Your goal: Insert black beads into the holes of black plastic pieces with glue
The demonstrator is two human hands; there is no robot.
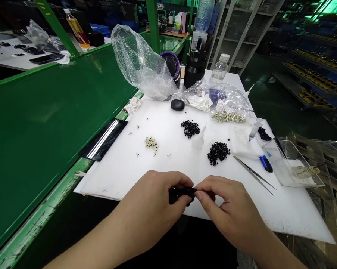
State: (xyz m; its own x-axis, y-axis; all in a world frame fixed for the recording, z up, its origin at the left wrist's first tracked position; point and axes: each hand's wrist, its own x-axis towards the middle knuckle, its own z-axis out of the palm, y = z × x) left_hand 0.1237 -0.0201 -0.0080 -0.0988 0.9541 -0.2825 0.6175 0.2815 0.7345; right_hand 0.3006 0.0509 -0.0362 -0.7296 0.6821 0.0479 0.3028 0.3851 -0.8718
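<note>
My left hand [157, 205] is closed around a small glossy black part [182, 193] at the front edge of the white board. The thumb and fingers of my right hand [227, 205] pinch together at the right end of that part; whether they grip the part itself or some tiny piece is hidden. Beyond my hands lie two piles of small black pieces, a nearer pile [218, 152] and a farther pile [190, 128]. To the left sits a small heap of pale pieces [151, 143], with a few strays around it.
Metal tweezers [253, 173] lie on the white board [115, 179] at right, near a blue-capped object [266, 163] and a clear plastic tray [291, 164]. Plastic bags [146, 67], a black bottle [194, 65] and a black oval case [177, 105] stand behind. A green conveyor [45, 119] runs along the left.
</note>
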